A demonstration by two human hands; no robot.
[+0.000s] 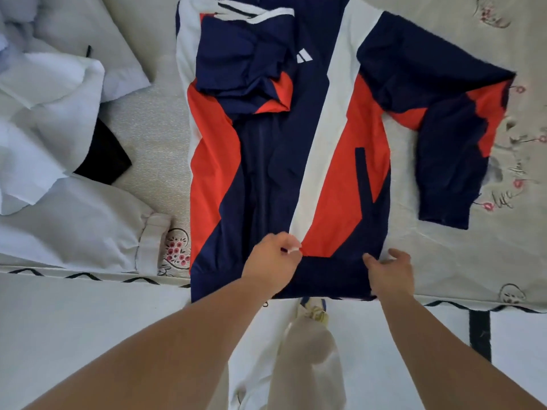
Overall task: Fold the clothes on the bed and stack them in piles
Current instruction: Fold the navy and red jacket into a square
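Observation:
A navy, red and white track jacket (296, 161) lies flat on the bed, hem toward me. Its left sleeve is folded in over the chest (245, 69); its right sleeve (453, 161) stretches out and bends down on the bedspread. My left hand (272, 261) pinches the fabric near the hem at the white stripe. My right hand (390, 272) grips the hem's right corner, thumb on top of the navy band. The hem hangs slightly over the bed's edge.
Several white and pale garments (50, 137) are heaped at the left, with a black piece (103, 158) among them. The floral embroidered bedspread (473, 255) shows to the right. The bed's edge (88, 276) runs below, then pale floor (74, 321) and my legs.

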